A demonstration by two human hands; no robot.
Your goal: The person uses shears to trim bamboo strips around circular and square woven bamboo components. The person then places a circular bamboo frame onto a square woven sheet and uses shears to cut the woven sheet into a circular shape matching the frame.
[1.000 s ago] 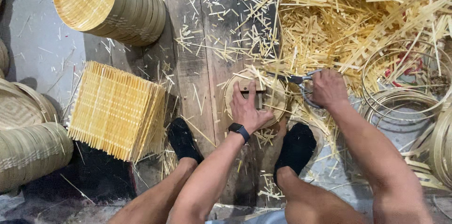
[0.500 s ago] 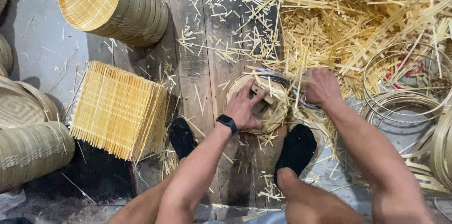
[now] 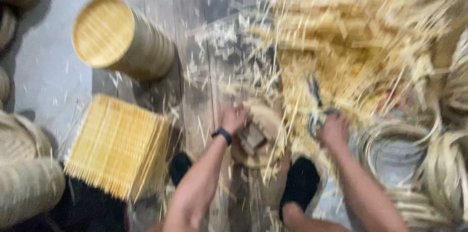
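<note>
Frame's pretty blurry btw, so take details w/ a grain of salt. We're looking straight down at our own hands, working on the floor (image 3: 44, 81) between our two black-socked feet (image 3: 301, 183). Biggest risk imo: the cutters (image 3: 316, 107) sit right beside the woven disc (image 3: 258, 137), and if the disc slips or spins under the left hand (image 3: 235, 117), the blades could catch a finger or chew into the weave instead of the loose ends. Splinters are another one, since sharp bamboo offcuts (image 3: 360, 42) are piled all around and the hands are bare. Also the disc is only pinned by one hand plus a small wood block (image 3: 252, 137), so a hard snip could probably kick it sideways. Pose-wise: left arm comes in from the bottom, watch (image 3: 223, 134) on the wrist, hand curled over the disc's near-left edge w/ fingers bent, gripping or pressing it, can't tell which thru the blur. Right arm angles in from the lower right, right hand (image 3: 334, 129) closed around the cutter handles, tool pointing up and away from us; blades open or shut, can't tell. The disc lies flat on the boards, between the two hands, just ahead of the feet. Off to the left there's a stack of slat mats (image 3: 114, 146) and a basket stack (image 3: 122, 39) on its side, well apart from the work.
</note>
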